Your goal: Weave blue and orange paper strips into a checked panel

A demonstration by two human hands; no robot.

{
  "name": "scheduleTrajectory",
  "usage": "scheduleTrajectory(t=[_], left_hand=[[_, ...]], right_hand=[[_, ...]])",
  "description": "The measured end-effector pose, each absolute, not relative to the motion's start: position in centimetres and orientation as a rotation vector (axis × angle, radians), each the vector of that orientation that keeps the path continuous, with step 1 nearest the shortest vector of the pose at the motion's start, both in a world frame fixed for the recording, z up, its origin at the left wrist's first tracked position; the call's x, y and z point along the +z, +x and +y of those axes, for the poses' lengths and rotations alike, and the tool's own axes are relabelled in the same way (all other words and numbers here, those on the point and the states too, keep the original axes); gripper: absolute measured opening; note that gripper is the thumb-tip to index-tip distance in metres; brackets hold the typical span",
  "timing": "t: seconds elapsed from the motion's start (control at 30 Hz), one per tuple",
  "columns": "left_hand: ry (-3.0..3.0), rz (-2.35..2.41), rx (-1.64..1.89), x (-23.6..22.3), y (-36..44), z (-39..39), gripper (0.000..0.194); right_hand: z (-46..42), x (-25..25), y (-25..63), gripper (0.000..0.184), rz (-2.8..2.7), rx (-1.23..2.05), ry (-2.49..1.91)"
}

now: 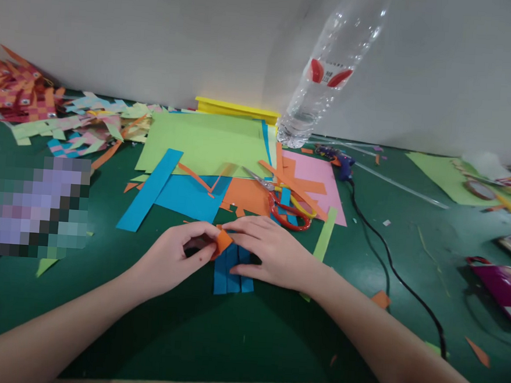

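Note:
My left hand [181,253] pinches a small folded piece of orange paper [223,243] between thumb and fingers. Under it lie several blue paper strips [234,283], side by side on the green table. Over those strips reaches my right hand [273,251], fingers stretched out and thumb apart, the thumb lying on the blue paper. Its fingertips come close to the orange paper; whether they touch it, I cannot tell. Just beyond this hand are scissors [289,220] with red and yellow handles, lying on orange and blue paper scraps.
Green sheets [197,143], a pink sheet [326,185] and a long blue strip [150,190] lie behind my hands. A clear bottle [318,97] leans by the wall. To the right is a glue gun [345,164] with a black cord [378,244]. Woven paper pieces [21,93] pile up left.

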State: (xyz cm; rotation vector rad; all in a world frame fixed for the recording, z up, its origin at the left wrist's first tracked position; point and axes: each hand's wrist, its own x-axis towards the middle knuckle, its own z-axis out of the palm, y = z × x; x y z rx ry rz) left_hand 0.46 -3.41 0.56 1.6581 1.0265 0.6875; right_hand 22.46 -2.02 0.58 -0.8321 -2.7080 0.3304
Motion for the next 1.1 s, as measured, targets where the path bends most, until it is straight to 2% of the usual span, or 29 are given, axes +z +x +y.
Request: scheduleTrajectory(t=[0.3,0.87,1.1], left_hand=[[1.618,1.035,0.741,0.7,0.4,-3.4,0.01],[1.652,1.084,0.779,0.2,0.2,-3.2,0.013],[1.658,1.076,0.788,0.4,0.2,-3.4,0.013]], right_hand=[[-1.8,0.7,22.8,0.043,-2.751,0.444,-0.779],[-2.3,0.9,22.1,0.043,-2.673,0.345,-0.792],[-2.9,0.6,21.4,0.041,-2.641,0.445,-0.858]])
